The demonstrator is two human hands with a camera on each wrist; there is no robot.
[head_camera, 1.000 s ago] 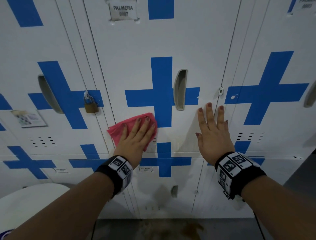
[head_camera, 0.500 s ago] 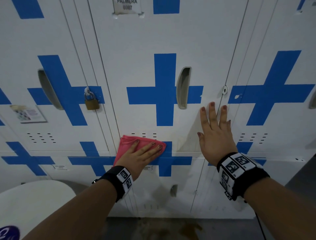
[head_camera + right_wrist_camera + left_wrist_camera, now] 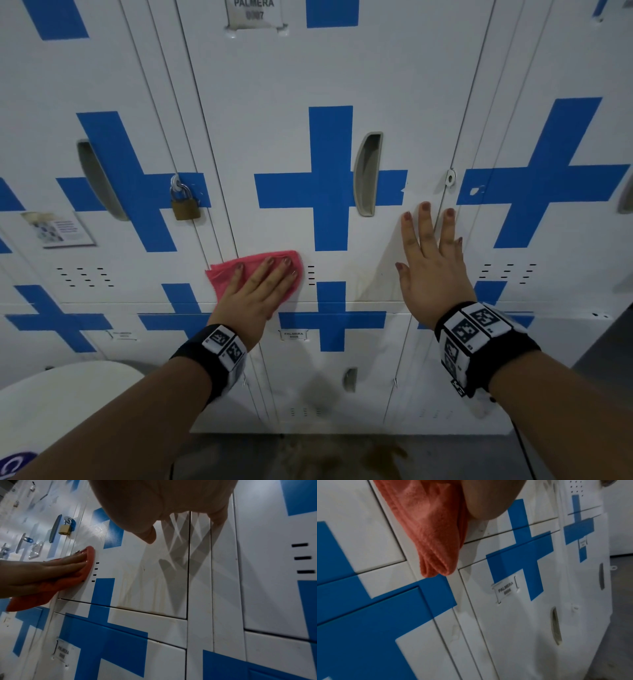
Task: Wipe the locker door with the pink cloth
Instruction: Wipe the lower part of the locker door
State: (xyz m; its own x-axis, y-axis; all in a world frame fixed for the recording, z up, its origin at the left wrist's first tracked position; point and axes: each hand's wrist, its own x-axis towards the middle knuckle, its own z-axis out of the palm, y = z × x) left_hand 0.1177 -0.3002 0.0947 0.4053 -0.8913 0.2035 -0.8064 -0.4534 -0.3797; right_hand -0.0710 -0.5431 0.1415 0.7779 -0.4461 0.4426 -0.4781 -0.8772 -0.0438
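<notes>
My left hand (image 3: 257, 294) lies flat with straight fingers, pressing a folded pink cloth (image 3: 226, 274) against the lower left corner of the white metal locker door with a blue cross (image 3: 281, 102), just left of its vent slots (image 3: 311, 275). My right hand (image 3: 431, 274) rests open, fingers spread, on the door's right edge below the grey recessed handle (image 3: 367, 174). A brass padlock (image 3: 185, 205) hangs on the neighbouring door.

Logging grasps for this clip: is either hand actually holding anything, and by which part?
Neither grips anything. The left hand presses the pink cloth flat against the locker door with straight fingers over its middle. The right hand rests bare and open on the door.
</notes>
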